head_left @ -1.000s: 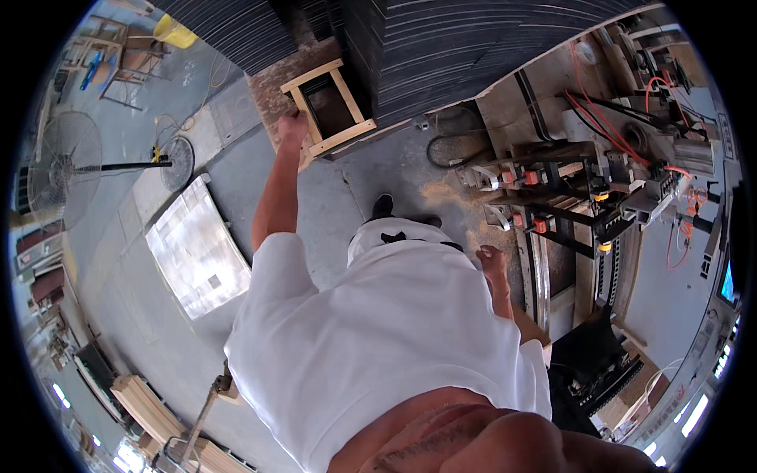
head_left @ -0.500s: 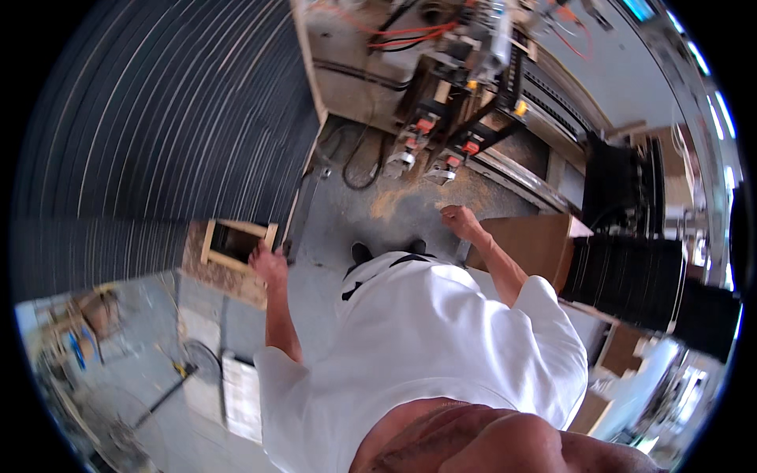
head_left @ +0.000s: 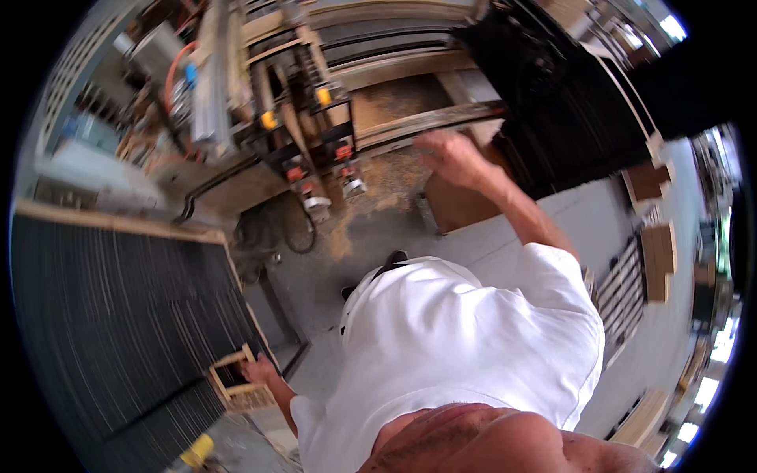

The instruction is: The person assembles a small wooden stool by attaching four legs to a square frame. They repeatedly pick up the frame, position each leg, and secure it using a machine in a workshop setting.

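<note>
At the lower left, my left hand grips the edge of a small open wooden frame. The frame stands against a large stack of dark, thin-edged boards; its dark inside cannot be made out. My right arm reaches forward, and my right hand is over the floor beside a brown box-like block and a black stack. Motion smears its fingers, and nothing can be made out in them.
Ahead stands a machine with two red-and-metal heads on arms with yellow parts. Sawdust lies on the grey floor below, near a looped black hose. Pale wood rails run behind. A slatted pallet lies at right.
My body and view have turned to the right, so the machine now sits further left. My right hand has reached forward toward the black stack. My left hand stays at the wooden frame.
</note>
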{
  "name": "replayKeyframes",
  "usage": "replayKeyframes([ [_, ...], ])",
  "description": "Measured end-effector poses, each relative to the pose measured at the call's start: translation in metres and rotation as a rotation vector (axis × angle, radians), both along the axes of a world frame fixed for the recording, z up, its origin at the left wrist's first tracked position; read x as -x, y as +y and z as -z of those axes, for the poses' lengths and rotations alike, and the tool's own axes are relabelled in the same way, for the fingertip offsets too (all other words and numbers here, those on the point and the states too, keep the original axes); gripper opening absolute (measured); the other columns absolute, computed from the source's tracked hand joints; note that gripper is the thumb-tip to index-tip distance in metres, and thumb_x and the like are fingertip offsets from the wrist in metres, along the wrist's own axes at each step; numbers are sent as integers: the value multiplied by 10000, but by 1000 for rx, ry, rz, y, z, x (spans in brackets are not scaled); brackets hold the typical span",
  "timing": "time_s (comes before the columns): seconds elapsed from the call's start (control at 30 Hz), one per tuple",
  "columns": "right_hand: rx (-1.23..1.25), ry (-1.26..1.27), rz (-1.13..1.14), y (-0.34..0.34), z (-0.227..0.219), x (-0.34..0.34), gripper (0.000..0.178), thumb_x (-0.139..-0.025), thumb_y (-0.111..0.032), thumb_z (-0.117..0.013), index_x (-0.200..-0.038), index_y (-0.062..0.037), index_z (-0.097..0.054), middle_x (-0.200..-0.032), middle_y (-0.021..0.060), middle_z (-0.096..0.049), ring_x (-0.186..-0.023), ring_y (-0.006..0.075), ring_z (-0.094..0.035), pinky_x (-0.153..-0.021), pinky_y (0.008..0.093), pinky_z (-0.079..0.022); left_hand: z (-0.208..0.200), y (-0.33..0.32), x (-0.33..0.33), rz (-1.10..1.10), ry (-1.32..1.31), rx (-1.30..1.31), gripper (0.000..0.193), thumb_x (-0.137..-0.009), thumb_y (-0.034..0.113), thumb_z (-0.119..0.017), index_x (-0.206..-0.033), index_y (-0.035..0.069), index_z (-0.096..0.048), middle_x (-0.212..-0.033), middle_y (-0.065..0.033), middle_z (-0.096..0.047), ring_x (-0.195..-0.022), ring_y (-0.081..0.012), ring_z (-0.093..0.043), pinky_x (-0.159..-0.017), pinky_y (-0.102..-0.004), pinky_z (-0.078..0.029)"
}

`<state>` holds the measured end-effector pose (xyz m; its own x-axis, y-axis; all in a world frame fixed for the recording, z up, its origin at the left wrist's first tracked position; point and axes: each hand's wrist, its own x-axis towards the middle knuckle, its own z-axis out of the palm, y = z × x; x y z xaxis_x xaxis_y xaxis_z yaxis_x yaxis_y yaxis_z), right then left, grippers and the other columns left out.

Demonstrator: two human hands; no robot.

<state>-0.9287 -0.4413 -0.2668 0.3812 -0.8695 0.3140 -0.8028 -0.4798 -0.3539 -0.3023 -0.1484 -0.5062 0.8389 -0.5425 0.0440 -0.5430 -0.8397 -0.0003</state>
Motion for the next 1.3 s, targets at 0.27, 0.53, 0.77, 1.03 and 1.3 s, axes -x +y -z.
replayKeyframes([
  [0.27, 552, 528, 759, 27, -215, 173, 251, -833, -237, -677, -1012, -65, -641, -1004, 127, -663, -947, 312, -633, -804, 426, -499, 46, -109, 126, 358, 421, 587, 395, -849, 150, -635, -1183, -47, -558, -1138, -201, -614, -1049, -297, -589, -927, -379, -452],
  [0.53, 156, 293, 1080, 79, -218, 231, 277, -927, -282, -576, -1122, -90, -616, -983, 120, -677, -934, 270, -652, -808, 358, -487, -53, -357, 295, 769, 1020, 727, 244, -897, 183, -638, -1067, 8, -651, -927, -63, -682, -865, -135, -620, -780, -278, -484],
  [0.77, 300, 51, 1031, 55, -229, 166, 236, -931, -160, -602, -1132, -39, -626, -1064, 96, -675, -975, 175, -639, -860, 295, -486, -102, -623, 329, 577, 1574, 926, 327, -908, 264, -639, -1110, 7, -618, -897, -71, -648, -805, -131, -624, -695, -266, -531],
  [1.03, 281, 132, 591, -42, -200, 28, 239, -797, 93, -646, -1012, -9, -655, -1004, 123, -672, -964, 249, -639, -857, 336, -493, -96, -808, 326, -47, 1927, 1078, 398, -863, 396, -681, -951, 18, -590, -775, -76, -623, -582, -156, -631, -451, -276, -549],
  [1.3, 38, 5, 264, -185, -137, -48, 221, -781, 28, -694, -995, -13, -658, -945, 119, -666, -850, 242, -634, -749, 324, -505, -94, -788, 336, -31, 1960, 1108, 260, -905, 263, -620, -909, 8, -569, -709, -86, -619, -539, -167, -616, -484, -301, -555],
])
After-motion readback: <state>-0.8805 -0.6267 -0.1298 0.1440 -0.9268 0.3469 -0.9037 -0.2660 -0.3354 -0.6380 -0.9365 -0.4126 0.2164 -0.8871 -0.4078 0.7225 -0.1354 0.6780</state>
